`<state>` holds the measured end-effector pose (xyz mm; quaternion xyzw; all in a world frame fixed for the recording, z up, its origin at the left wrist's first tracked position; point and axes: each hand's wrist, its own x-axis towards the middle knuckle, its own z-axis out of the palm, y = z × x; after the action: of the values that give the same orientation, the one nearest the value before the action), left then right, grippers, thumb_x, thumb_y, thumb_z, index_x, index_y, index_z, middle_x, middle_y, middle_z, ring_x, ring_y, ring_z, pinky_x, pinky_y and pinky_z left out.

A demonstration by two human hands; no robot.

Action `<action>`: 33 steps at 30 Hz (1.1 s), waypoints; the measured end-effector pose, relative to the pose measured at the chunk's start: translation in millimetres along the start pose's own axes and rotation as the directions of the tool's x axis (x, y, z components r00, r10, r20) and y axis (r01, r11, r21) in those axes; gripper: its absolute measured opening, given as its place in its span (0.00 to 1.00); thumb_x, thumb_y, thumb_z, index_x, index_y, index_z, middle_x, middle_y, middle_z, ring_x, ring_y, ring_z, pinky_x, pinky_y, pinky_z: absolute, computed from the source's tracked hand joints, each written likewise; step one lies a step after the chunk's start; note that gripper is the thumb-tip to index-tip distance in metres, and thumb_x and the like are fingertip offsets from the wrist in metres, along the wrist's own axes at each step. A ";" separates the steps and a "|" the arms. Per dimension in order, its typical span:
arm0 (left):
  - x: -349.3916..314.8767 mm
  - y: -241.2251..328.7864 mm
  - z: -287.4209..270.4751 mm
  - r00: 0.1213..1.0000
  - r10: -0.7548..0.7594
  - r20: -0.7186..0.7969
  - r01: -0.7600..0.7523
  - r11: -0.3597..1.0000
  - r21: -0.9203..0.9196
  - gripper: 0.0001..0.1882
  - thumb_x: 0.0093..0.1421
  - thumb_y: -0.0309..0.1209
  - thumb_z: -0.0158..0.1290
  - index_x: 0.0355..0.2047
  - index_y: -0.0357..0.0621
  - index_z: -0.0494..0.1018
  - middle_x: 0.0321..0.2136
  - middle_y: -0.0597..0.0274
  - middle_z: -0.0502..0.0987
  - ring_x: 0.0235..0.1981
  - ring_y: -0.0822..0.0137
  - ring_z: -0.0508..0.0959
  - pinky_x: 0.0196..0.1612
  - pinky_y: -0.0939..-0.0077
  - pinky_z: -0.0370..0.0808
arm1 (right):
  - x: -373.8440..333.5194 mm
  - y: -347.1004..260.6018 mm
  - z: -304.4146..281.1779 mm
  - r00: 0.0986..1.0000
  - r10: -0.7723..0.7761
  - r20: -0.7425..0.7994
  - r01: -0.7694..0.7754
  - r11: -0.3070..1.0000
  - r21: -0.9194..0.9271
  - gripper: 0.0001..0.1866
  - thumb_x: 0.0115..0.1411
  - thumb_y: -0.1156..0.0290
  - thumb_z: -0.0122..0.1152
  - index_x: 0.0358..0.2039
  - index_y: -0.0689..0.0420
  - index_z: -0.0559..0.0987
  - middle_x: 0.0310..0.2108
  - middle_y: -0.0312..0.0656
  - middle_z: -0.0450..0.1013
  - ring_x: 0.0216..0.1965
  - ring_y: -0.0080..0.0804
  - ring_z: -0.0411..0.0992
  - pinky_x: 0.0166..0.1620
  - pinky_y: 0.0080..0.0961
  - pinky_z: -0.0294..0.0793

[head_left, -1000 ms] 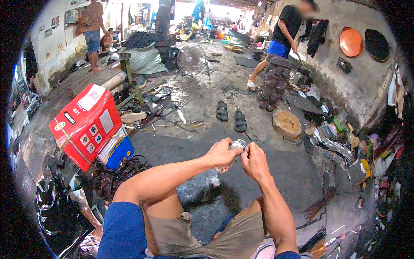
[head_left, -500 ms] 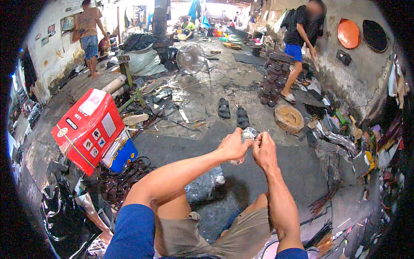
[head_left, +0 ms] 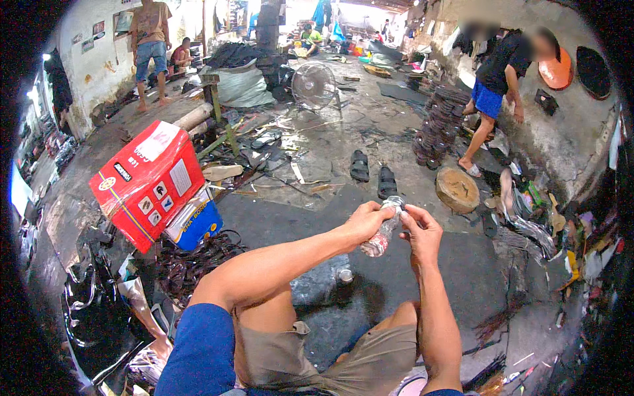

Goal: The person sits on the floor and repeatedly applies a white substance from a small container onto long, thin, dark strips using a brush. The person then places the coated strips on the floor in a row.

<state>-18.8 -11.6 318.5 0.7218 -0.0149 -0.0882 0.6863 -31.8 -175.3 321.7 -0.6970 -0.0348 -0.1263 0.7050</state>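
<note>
My left hand is closed round the upper part of a small clear bottle, which has whitish and reddish patches and is tilted in front of me. My right hand is beside the bottle's top, thumb and fingertips pinched together at its edge. Whatever lies between those fingertips is too small to make out. Below the hands, a small white-topped container stands by a greyish sheet or slab between my legs. A pair of black sandals rests on the floor just beyond the bottle.
On my left, a red box leans over a blue box, beside a heap of dark strips. A round wooden block, stacked dark soles and a person are at right. Farther off stands a fan.
My right hand has opened up slightly from the bottle's top, and more of the bottle shows. The view has shifted left. The person at right has bent forward.
</note>
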 end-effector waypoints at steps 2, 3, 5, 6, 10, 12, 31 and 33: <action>1.1 -1.8 0.1 0.999 -0.015 0.031 0.016 1.000 -0.012 0.27 0.63 0.45 0.52 0.51 0.30 0.70 0.42 0.52 0.76 0.40 0.65 0.76 0.41 0.71 0.72 | 3.5 2.7 -4.2 0.998 0.049 -0.030 -0.048 0.998 0.029 0.09 0.54 0.72 0.70 0.36 0.57 0.84 0.29 0.33 0.77 0.25 0.19 0.72 0.26 0.19 0.74; 0.8 -1.7 0.1 0.999 -0.023 0.048 0.024 1.000 -0.018 0.27 0.63 0.45 0.52 0.51 0.30 0.70 0.41 0.52 0.76 0.39 0.65 0.76 0.41 0.71 0.72 | 4.8 3.8 -6.0 1.000 0.013 -0.027 -0.014 0.999 -0.037 0.09 0.54 0.72 0.70 0.36 0.57 0.84 0.28 0.33 0.77 0.25 0.19 0.72 0.26 0.18 0.74; -1.5 0.2 -0.3 0.999 -0.027 0.034 0.027 1.000 -0.011 0.27 0.63 0.44 0.52 0.51 0.31 0.70 0.41 0.53 0.76 0.39 0.66 0.76 0.40 0.71 0.73 | 6.2 6.3 -8.2 0.998 -0.058 -0.016 0.054 0.984 -0.169 0.08 0.54 0.72 0.70 0.35 0.58 0.84 0.26 0.32 0.76 0.24 0.18 0.71 0.26 0.18 0.74; -2.6 1.7 -0.4 0.999 -0.029 0.028 0.029 1.000 -0.008 0.27 0.63 0.44 0.53 0.50 0.31 0.70 0.41 0.53 0.76 0.39 0.66 0.76 0.40 0.71 0.73 | 6.6 7.7 -8.2 0.996 -0.081 -0.021 0.077 0.985 -0.152 0.08 0.54 0.72 0.70 0.34 0.58 0.84 0.26 0.32 0.76 0.24 0.18 0.71 0.26 0.18 0.74; 0.5 0.4 -2.4 0.997 -0.031 0.068 0.033 0.999 -0.023 0.27 0.62 0.44 0.54 0.51 0.32 0.70 0.41 0.54 0.76 0.39 0.65 0.76 0.41 0.70 0.73 | 8.3 6.4 -7.9 0.991 -0.132 -0.012 0.130 0.985 -0.118 0.06 0.55 0.72 0.69 0.32 0.59 0.83 0.25 0.32 0.76 0.23 0.18 0.71 0.25 0.17 0.73; -3.0 2.7 -4.9 0.997 -0.039 0.074 0.041 0.999 -0.023 0.27 0.62 0.44 0.54 0.51 0.32 0.71 0.42 0.54 0.76 0.39 0.65 0.76 0.42 0.70 0.73 | 8.3 6.2 -8.6 0.991 -0.132 0.025 0.134 0.980 -0.147 0.04 0.56 0.73 0.66 0.30 0.60 0.81 0.27 0.32 0.76 0.24 0.17 0.70 0.24 0.18 0.73; -17.5 8.1 -25.9 0.999 0.038 0.004 -0.038 0.991 0.127 0.32 0.53 0.48 0.61 0.43 0.26 0.75 0.37 0.46 0.79 0.40 0.61 0.77 0.44 0.67 0.73 | 11.8 4.5 13.4 0.861 -0.365 0.353 0.506 0.672 -0.540 0.07 0.63 0.71 0.52 0.33 0.63 0.71 0.29 0.49 0.70 0.31 0.44 0.70 0.37 0.37 0.69; -19.4 7.8 -25.7 0.994 0.076 -0.079 -0.062 0.984 0.165 0.33 0.53 0.47 0.61 0.44 0.25 0.74 0.39 0.41 0.79 0.43 0.56 0.78 0.47 0.65 0.73 | 7.2 -2.4 21.9 0.893 -0.319 0.318 0.450 0.659 -0.602 0.09 0.64 0.69 0.50 0.34 0.63 0.71 0.31 0.52 0.71 0.33 0.50 0.71 0.39 0.41 0.69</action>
<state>-33.3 16.1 329.4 0.7774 -0.0176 -0.0321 0.6279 -22.6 -154.6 326.3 -0.8854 -0.2000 -0.2120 0.3621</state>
